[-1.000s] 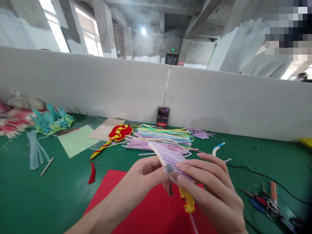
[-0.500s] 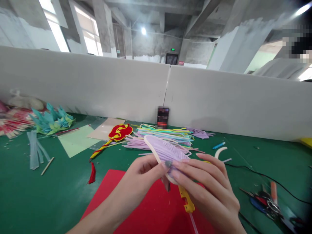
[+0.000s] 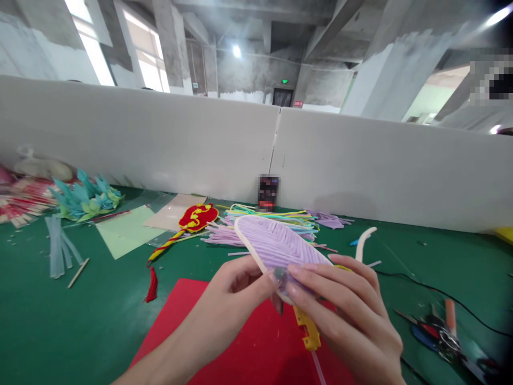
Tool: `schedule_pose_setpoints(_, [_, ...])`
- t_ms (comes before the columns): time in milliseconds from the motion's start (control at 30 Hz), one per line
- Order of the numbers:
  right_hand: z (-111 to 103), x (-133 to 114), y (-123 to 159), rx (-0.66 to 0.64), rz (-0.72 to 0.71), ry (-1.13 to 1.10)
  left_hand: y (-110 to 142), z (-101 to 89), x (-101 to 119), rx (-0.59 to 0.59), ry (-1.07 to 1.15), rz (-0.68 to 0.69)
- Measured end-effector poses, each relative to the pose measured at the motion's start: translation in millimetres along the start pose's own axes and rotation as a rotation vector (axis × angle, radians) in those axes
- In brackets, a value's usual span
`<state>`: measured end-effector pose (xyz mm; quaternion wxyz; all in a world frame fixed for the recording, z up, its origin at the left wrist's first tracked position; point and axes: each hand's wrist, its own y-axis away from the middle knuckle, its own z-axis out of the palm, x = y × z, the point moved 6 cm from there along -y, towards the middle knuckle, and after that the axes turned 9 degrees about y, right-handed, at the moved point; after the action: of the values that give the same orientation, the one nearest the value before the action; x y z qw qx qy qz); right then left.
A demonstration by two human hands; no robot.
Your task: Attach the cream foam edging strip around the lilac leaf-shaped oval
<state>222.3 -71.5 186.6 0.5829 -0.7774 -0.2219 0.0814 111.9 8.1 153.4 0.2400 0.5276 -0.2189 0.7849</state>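
A yellow glue-gun-like tool (image 3: 308, 329) with a clear stick (image 3: 318, 369) sat under the right hand (image 3: 360, 321), over the red mat (image 3: 248, 342); grip on it, if any, couldn't be told. Left hand (image 3: 228, 305) was narrow, thumb and fingers pinching the lilac ribbed piece (image 3: 276, 240) at its pale edging (image 3: 250, 248). Right hand held the same piece, fingertips pressed on its lower part. Piece was tilted, above the mat, between both hands. Likely risks: fingers burned if the tool was hot and its hidden tip sat close; edging lifting or ribs skewing from uneven pressure; black cord (image 3: 449, 297) snagging on the scissors and tools (image 3: 444, 339) at right. Farther off, lilac and multicolor stems (image 3: 272, 222) lay loose. Far left, a see-through bag (image 3: 52, 170) held pale contents, kind unclear, near the partition (image 3: 140, 139).
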Motion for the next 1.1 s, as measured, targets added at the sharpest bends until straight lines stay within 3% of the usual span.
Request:
schedule_pose_setpoints(133, [-1.0,-1.1,-2.1,-0.078,0.043,0.003,0.9,0.3,0.2,0.009,-0.009,0.002])
schedule_pose_setpoints(400, [-0.5,0.9,2.2,0.029,-0.024,-0.006,2.5,-4.7,0.5,0.052,-0.063,0.042])
schedule_pose_setpoints(533, [5.0,3.8,6.0,-0.048,-0.037,-0.007,1.1,-5.0,1.0,0.052,-0.089,0.048])
schedule_pose_setpoints(800, [13.9,31.5,5.8,-0.029,0.244,0.184,2.7,-20.6,16.6,0.239,-0.426,0.192])
schedule_pose_setpoints(1100, [13.9,29.8,6.1,-0.014,0.251,0.166,2.2,-16.4,18.5,0.192,-0.551,0.230])
